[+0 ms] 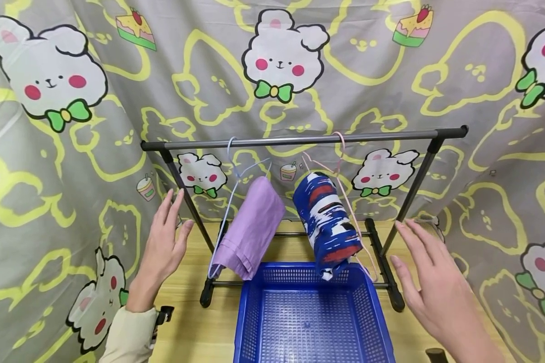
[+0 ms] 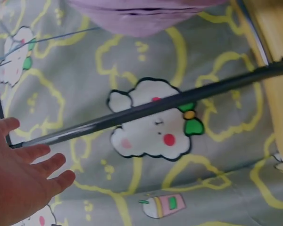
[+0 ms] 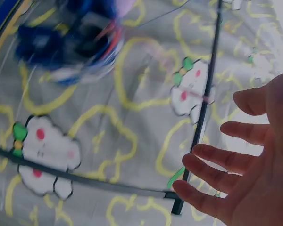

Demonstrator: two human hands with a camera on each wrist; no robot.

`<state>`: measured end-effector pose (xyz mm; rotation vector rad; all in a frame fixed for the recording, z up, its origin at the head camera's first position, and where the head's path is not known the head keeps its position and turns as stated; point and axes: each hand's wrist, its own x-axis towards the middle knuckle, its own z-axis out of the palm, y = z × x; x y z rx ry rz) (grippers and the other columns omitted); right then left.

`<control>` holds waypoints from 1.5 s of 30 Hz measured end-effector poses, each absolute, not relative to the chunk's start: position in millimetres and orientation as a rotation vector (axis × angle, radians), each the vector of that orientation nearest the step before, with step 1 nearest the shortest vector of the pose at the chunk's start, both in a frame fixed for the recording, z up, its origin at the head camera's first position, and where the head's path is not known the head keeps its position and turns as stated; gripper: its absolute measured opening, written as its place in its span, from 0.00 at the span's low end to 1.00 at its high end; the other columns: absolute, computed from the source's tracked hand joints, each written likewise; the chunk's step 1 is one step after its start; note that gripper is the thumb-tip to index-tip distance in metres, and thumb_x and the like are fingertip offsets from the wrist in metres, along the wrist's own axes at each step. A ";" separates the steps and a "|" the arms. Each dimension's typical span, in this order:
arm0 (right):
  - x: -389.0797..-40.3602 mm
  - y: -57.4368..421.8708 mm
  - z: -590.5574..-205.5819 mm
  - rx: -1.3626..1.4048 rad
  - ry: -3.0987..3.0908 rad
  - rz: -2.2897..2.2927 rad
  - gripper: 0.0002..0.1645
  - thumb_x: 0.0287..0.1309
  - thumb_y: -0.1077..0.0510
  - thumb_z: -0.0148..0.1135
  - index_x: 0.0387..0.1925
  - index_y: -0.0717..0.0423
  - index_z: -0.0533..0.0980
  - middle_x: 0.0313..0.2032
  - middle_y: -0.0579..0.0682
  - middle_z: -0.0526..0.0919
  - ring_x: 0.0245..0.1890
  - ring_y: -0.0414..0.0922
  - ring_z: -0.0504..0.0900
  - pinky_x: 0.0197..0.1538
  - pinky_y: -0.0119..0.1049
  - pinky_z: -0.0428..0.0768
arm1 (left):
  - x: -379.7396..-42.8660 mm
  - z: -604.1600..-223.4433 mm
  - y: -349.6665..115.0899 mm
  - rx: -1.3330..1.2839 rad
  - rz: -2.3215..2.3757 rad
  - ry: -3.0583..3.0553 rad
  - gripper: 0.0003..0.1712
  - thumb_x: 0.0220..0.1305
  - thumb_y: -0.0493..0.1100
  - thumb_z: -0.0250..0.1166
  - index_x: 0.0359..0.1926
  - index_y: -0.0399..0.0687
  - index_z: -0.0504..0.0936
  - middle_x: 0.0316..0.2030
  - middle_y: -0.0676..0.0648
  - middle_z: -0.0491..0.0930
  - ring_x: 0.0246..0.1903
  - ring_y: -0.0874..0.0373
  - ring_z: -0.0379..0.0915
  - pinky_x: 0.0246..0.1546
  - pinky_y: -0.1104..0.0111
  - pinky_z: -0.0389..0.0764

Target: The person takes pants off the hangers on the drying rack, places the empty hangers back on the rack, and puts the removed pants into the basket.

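My left hand [image 1: 164, 242] is held in the air left of the rack, fingers fairly straight, holding nothing. On the other side my right hand [image 1: 436, 282] is raised by the rack's right leg, its fingers spread and also holding nothing. Between them a purple cloth [image 1: 254, 227] hangs folded over a light blue hanger [image 1: 229, 201]. Beside it a blue, white and red patterned cloth [image 1: 327, 222] hangs on a pink hanger [image 1: 351, 212]. Both hangers hook over the grey bar [image 1: 290, 141] of the clothes rack. In the right wrist view the patterned cloth [image 3: 80, 42] looks blurred.
A blue plastic basket [image 1: 386, 333] stands on the wooden floor [image 1: 186, 327] below the cloths. The rack's black feet [image 1: 392, 292] stand on either side of the basket's back end. A grey curtain [image 1: 163, 65] with rabbit prints surrounds the area.
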<state>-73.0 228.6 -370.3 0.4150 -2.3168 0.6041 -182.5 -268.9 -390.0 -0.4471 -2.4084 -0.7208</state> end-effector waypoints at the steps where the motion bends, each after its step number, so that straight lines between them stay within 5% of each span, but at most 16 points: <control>1: -71.9 222.5 -368.8 0.428 -2.284 0.629 0.35 0.77 0.37 0.45 0.73 0.54 0.70 0.69 0.59 0.72 0.65 0.63 0.71 0.74 0.40 0.62 | -183.1 -387.6 -266.1 -0.455 -0.737 -2.391 0.36 0.79 0.47 0.55 0.82 0.57 0.54 0.81 0.44 0.48 0.75 0.34 0.49 0.67 0.32 0.56; 4: -71.3 204.3 -367.6 0.480 -2.185 0.727 0.37 0.77 0.37 0.45 0.68 0.60 0.74 0.65 0.61 0.76 0.62 0.61 0.74 0.72 0.27 0.59 | -185.6 -380.8 -257.0 -0.479 -0.766 -2.328 0.35 0.79 0.47 0.55 0.81 0.55 0.57 0.80 0.43 0.50 0.75 0.36 0.50 0.66 0.33 0.57; 12: -70.5 148.2 -386.3 0.564 -2.094 1.039 0.28 0.69 0.58 0.62 0.68 0.61 0.73 0.64 0.58 0.77 0.64 0.54 0.76 0.70 0.30 0.65 | -200.9 -355.4 -240.2 -0.527 -0.734 -2.143 0.33 0.79 0.57 0.52 0.77 0.51 0.66 0.78 0.43 0.55 0.74 0.41 0.54 0.66 0.36 0.60; 16: -69.0 115.8 -400.5 0.583 -2.073 1.153 0.31 0.63 0.64 0.65 0.68 0.58 0.73 0.62 0.53 0.78 0.59 0.51 0.79 0.68 0.30 0.68 | -211.8 -342.3 -236.3 -0.561 -0.706 -2.073 0.29 0.76 0.49 0.58 0.74 0.47 0.71 0.76 0.41 0.60 0.75 0.40 0.54 0.71 0.39 0.55; 19: -71.6 94.3 -410.2 0.593 -2.112 1.259 0.35 0.64 0.65 0.66 0.71 0.51 0.70 0.63 0.48 0.77 0.58 0.48 0.79 0.65 0.30 0.71 | -217.6 -335.5 -236.9 -0.589 -0.684 -2.023 0.26 0.71 0.39 0.62 0.68 0.42 0.77 0.73 0.39 0.67 0.73 0.38 0.58 0.72 0.40 0.53; 25: -82.7 61.5 -425.9 0.569 -2.171 1.489 0.36 0.66 0.60 0.68 0.72 0.45 0.67 0.62 0.43 0.76 0.60 0.44 0.78 0.59 0.35 0.78 | -223.0 -328.0 -239.6 -0.597 -0.653 -1.964 0.23 0.72 0.41 0.60 0.65 0.41 0.80 0.71 0.37 0.69 0.70 0.39 0.62 0.66 0.45 0.63; 31: -101.1 29.9 -436.8 0.538 -2.146 1.685 0.34 0.65 0.54 0.70 0.70 0.42 0.69 0.60 0.43 0.79 0.57 0.47 0.81 0.54 0.45 0.83 | -231.8 -317.3 -238.3 -0.606 -0.659 -1.913 0.20 0.69 0.35 0.63 0.61 0.41 0.83 0.66 0.39 0.75 0.68 0.41 0.66 0.70 0.45 0.58; 38: -117.9 -9.6 -436.2 0.581 -2.076 2.015 0.33 0.66 0.54 0.70 0.69 0.52 0.70 0.60 0.58 0.78 0.57 0.58 0.81 0.57 0.44 0.82 | -244.8 -306.2 -239.5 -0.619 -0.629 -1.912 0.22 0.67 0.35 0.67 0.61 0.44 0.84 0.66 0.38 0.74 0.67 0.40 0.65 0.69 0.42 0.56; 45: -129.1 -37.8 -429.8 0.631 -1.964 2.340 0.32 0.67 0.61 0.67 0.69 0.63 0.68 0.61 0.64 0.76 0.58 0.59 0.80 0.57 0.39 0.81 | -253.6 -295.4 -239.7 -0.616 -0.610 -1.912 0.21 0.66 0.30 0.63 0.60 0.43 0.85 0.63 0.37 0.77 0.65 0.39 0.68 0.71 0.43 0.55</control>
